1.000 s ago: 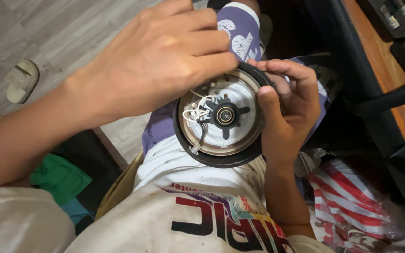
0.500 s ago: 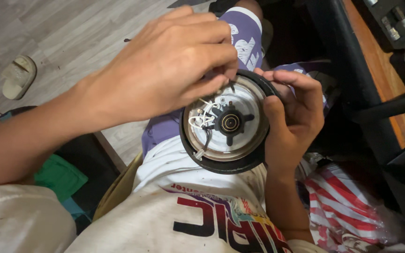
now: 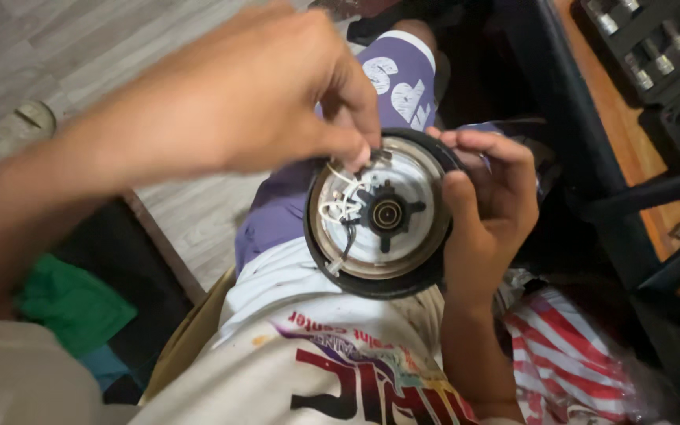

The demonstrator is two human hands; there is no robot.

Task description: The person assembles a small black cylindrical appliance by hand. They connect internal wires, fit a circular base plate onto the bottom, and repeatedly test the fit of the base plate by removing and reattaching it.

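Since earlier frame, left hand (image 3: 253, 94) slid lower, fingertips pinched on white wires (image 3: 341, 201) at upper-left rim of round motor disc (image 3: 383, 216). Right hand (image 3: 489, 205) clamped on disc's right edge, over lap. Best: pull gently, disc steady.

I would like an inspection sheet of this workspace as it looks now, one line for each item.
Surface: no table in use; the round part is held over the lap, above a wooden floor.
Job's things: round motor part, black rim, metal face, black hub in the middle.
Clutter: green cloth; striped plastic bag; sandal.
Hands: right hand grips the rim; left hand pinches at the upper edge.
Cables: white wires bunched on the face, one dark wire beside them.
Surroundings: socket set on an orange bench.
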